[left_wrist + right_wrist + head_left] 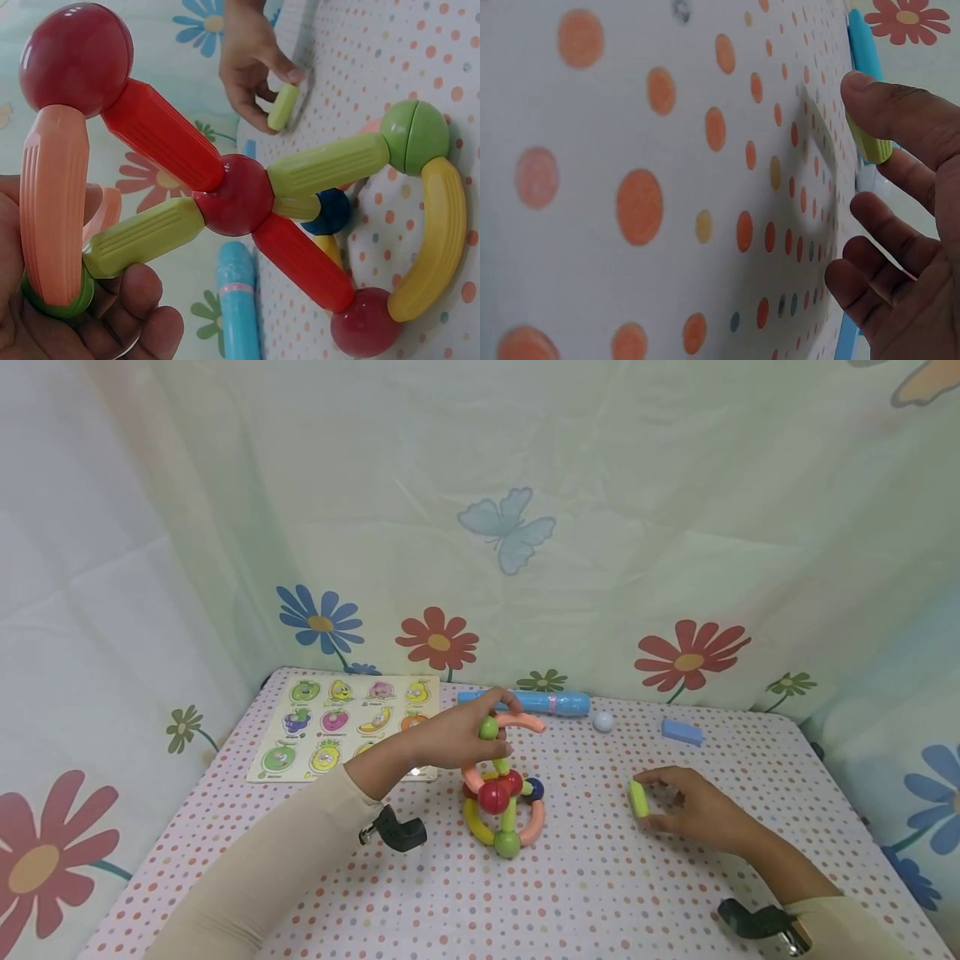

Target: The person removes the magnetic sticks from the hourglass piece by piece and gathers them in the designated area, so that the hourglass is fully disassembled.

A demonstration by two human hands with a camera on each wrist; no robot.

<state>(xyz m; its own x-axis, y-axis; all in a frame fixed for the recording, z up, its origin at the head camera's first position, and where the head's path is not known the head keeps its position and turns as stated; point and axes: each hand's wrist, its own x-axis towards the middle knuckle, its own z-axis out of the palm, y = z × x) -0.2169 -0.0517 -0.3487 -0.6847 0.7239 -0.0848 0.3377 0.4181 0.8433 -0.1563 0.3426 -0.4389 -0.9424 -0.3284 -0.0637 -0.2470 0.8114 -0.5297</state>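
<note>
Head view: two hands work over a dotted tabletop (585,893), well apart from each other.
Left hand (456,735): grips the top of a ball-and-rod model (508,782), fingers curled around a green ball (489,727) and the rods next to it.
Model: near the middle of the tabletop, made of red, green and dark blue balls joined by straight and curved rods; one curved peach rod (525,721) juts out to the right beside the fingers. Whether the base touches the table, I cannot tell.
Right hand (697,810): pinches a short yellow-green rod (638,798) between thumb and finger, to the right of the model and apart from it.
Blue tube (562,703): lies behind the model, with a white ball (603,721) just beyond its right end.
Blue block (682,732): lies behind the right hand.
Fruit board (258,770): lies flat at the left, partly covered by the left hand and forearm.
Backdrop (360,485): pale cloth printed with flowers and a butterfly.
</note>
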